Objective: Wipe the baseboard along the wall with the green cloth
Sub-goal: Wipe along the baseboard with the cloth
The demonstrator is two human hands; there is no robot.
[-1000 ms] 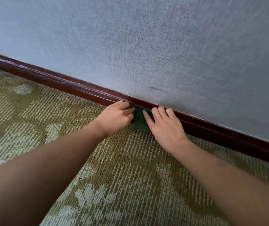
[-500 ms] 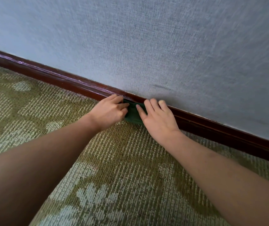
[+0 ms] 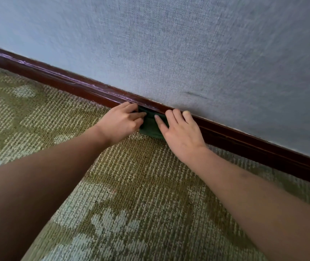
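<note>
**Cloth (image 3: 151, 127) pressed to baseboard (image 3: 60, 80), wipe under way**

Wiping looks to be the step in hand. The folded green cloth sits flat against the face of the dark baseboard, its lower edge down at the carpet (image 3: 131, 185) and its upper edge near the board's top lip, just under the wall (image 3: 169, 44).

The left hand (image 3: 120, 121) is at the cloth's left edge with fingers bent and tips on the fabric, apparently gripping that edge. Its thumb is hidden, so how firm the hold is cannot be told. The right hand (image 3: 180, 134) lies spread on the cloth's right side. Its fingers (image 3: 171, 117) are nearly straight and reach up to the lip, the thumb is laid across the fabric, and it presses rather than grasps.

Long runs of baseboard stretch away on both sides. Judged from that, only a small part can be covered at once and much of the job may remain. Which side has been wiped is not visible.

The next move, as I judge it, calls for sliding both hands together along the board, one leading the edge and the other keeping the cloth flat. Pressure should stay even so the fold does not bunch between the hands. The cloth should ride over the lip without rubbing the textured wall, and its bottom edge should not snag in the carpet pile.
</note>
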